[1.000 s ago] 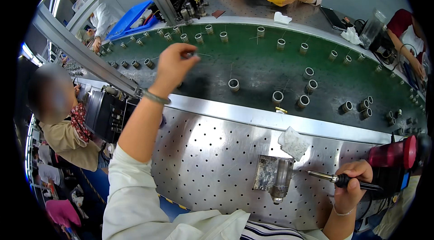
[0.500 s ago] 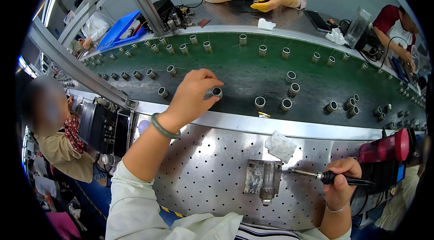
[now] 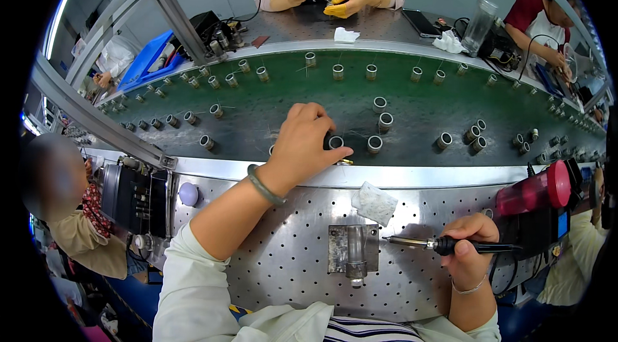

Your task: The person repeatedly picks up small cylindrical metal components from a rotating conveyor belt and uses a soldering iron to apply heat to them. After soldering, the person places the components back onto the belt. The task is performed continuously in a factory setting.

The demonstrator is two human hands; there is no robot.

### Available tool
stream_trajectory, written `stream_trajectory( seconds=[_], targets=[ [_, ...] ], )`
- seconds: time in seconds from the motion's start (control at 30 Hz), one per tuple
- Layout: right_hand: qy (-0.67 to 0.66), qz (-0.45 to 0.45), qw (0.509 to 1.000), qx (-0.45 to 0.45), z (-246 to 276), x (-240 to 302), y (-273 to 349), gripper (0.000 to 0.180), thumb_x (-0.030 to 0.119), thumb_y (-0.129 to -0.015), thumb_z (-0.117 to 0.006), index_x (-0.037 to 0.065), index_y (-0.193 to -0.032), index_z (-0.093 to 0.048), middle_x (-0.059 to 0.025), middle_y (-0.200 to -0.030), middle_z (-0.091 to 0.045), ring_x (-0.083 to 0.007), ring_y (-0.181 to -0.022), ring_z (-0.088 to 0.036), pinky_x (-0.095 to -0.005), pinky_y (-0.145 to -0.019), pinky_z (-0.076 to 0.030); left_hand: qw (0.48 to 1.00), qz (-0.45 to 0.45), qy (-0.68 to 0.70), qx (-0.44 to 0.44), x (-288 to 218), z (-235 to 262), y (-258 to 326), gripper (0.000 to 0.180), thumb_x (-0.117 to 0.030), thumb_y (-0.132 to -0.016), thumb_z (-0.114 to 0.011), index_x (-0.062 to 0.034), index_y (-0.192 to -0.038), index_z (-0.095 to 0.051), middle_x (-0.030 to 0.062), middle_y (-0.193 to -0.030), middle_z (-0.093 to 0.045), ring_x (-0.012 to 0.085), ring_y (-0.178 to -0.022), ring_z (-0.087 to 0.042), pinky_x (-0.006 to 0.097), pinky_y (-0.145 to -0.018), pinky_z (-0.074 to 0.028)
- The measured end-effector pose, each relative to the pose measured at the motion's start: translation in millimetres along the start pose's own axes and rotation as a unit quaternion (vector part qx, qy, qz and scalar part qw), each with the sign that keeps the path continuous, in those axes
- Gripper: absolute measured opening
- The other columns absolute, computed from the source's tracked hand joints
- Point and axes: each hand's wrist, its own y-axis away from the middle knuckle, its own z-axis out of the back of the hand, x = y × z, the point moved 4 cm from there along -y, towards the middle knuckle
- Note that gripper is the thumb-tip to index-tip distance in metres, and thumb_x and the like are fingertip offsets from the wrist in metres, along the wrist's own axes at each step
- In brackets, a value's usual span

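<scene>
At the far left edge of the green belt (image 3: 360,100), a blue bin (image 3: 149,57) sits tilted beside a white plastic bag (image 3: 116,55). The left hand (image 3: 308,142) reaches over the belt's near edge, fingers curled and pinching a small metal ring (image 3: 335,142); it looks light, rigid and smooth, likely best gripped across its rim. Right of it a crumpled white cloth (image 3: 375,202) lies on the perforated steel bench (image 3: 283,258). The right hand (image 3: 468,253) is closed around a soldering iron (image 3: 450,245), its tip towards the metal block (image 3: 351,250). A red bottle (image 3: 533,189) lies farthest right.
</scene>
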Motion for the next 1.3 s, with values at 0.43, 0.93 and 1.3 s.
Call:
stream_trajectory(
  seconds=[0.43,0.93,1.3],
  targets=[
    [0.006,-0.016,1.0,-0.013,-0.3,0.2,-0.3,0.019,0.009,-0.077,-0.071,-0.004,-0.081,-0.058,-0.0126,-0.066,-0.061,-0.0127,-0.049,-0.058,-0.0199,-0.048,-0.046,0.652,0.216,0.638,0.348,-46.1,7.3,40.6,0.03,-0.005,-0.077,-0.071,0.0032,-0.106,-0.065,0.0091,-0.098,-0.067,0.0122,-0.088,-0.061,0.024,-0.08,-0.048],
    [-0.008,-0.009,0.997,0.075,-9.5,-11.8,4.7,0.019,0.002,-0.071,-0.072,-0.006,-0.082,-0.06,-0.0117,-0.066,-0.06,-0.016,-0.049,-0.057,-0.0239,-0.048,-0.046,0.61,0.162,0.736,0.246,-68.3,-1.8,68.6,0.029,0.01,-0.065,-0.074,0.001,-0.092,-0.068,0.0149,-0.101,-0.061,0.0208,-0.093,-0.058,0.03,-0.083,-0.048],
    [-0.014,0.004,0.994,0.107,-9.5,-16.2,1.4,0.02,0.002,-0.072,-0.073,-0.006,-0.084,-0.06,-0.0127,-0.066,-0.061,-0.0168,-0.049,-0.057,-0.0242,-0.045,-0.045,0.655,0.127,0.699,0.258,-65.1,1.2,68.1,0.018,0.008,-0.062,-0.076,-0.002,-0.076,-0.07,0.0168,-0.099,-0.061,0.0224,-0.094,-0.058,0.03,-0.084,-0.045]
  ],
)
